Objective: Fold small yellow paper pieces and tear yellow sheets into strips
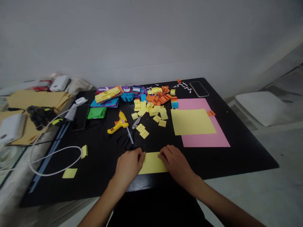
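Observation:
A yellow paper strip (152, 163) lies flat near the front edge of the black table. My left hand (130, 161) rests at its left end, fingers curled and pressed on the paper. At the right end, my right hand (175, 161) has its fingers bent together over the paper's upper corner. Beyond the hands are black-handled scissors (123, 141) and a yellow glue gun (119, 122) with a stick in it. Small folded yellow pieces (144, 134) lie just behind the strip. A larger yellow sheet (193, 122) overlaps a pink sheet (219, 132) to the right.
Orange folded pieces (161, 99), a green stack (97, 113) and a yellow bundle (107, 95) sit toward the back. A phone (199, 89) lies back right, another (80, 117) at left. A white cable (56, 150) loops over the left side. A white stool (257, 107) stands right.

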A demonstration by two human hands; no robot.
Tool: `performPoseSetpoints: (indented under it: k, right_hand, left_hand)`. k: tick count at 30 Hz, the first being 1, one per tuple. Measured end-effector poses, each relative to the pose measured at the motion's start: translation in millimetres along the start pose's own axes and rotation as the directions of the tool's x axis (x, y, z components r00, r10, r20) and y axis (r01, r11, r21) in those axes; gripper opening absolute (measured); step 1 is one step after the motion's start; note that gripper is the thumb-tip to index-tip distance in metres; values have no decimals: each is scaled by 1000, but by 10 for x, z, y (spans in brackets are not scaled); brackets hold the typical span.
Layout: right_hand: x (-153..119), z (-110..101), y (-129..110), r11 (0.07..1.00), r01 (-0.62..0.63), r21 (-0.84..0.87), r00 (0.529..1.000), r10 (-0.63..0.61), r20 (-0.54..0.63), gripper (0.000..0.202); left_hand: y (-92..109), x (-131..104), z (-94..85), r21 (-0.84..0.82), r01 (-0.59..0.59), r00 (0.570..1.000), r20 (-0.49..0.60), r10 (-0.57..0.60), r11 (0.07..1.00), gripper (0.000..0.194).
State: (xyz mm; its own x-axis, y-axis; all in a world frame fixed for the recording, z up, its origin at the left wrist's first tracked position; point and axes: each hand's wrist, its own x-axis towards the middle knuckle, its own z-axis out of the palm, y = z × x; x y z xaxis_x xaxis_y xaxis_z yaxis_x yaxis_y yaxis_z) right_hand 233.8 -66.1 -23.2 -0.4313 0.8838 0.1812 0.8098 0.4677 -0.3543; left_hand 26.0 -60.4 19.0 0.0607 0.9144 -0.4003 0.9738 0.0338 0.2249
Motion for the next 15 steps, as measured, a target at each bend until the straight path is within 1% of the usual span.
performPoseSetpoints:
  k: [4, 8, 12, 15]
  right_hand:
    - [7, -6, 2, 1000, -5, 1, 1000, 5, 9, 18]
    - [14, -12, 4, 1000, -21, 18, 999, 21, 27, 16]
    - [9, -18, 7, 997, -46, 57, 997, 42, 58, 14]
    - [1, -44, 16, 993, -66, 98, 996, 60, 58, 8]
  left_hand:
    - [-140, -25, -59, -42, 43, 999, 10, -43, 998, 33]
    - [-288, -50, -87, -78, 63, 998, 10, -62, 995, 34]
    - [-502, -72, -92, -139, 76, 997, -1, -77, 987, 33]
    - [-673, -86, -100, -173, 106, 993, -33, -113, 979, 32]
